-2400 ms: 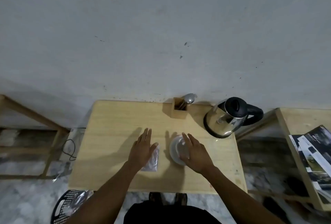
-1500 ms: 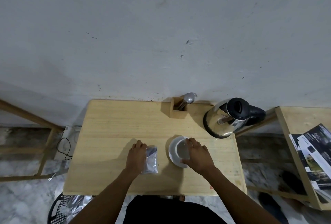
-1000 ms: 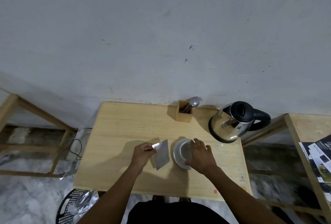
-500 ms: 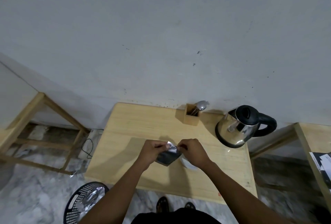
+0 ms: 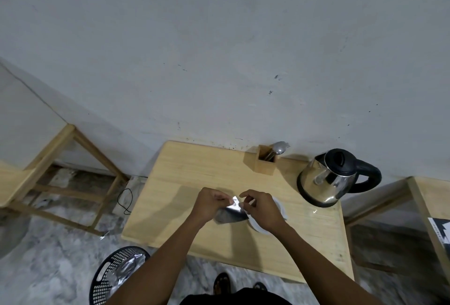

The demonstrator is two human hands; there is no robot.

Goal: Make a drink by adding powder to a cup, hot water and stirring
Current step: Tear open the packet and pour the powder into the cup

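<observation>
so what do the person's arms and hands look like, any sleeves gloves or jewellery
Both forearms are bare right down to the bottom of the picture, with no sleeve showing. The left hand and the right hand wear no gloves, and no watch, bracelet or ring shows on the parts in view. Only a strip of dark clothing on the body appears at the bottom edge.

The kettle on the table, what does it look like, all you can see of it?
The kettle has a shiny, steel-looking round body with a black lid, a black looped handle pointing right, and a dark ring at its foot. It stands upright with the lid shut, near the far right corner of the wooden table, close to the wall. Nothing but the table touches it; both hands are away from it.
</observation>
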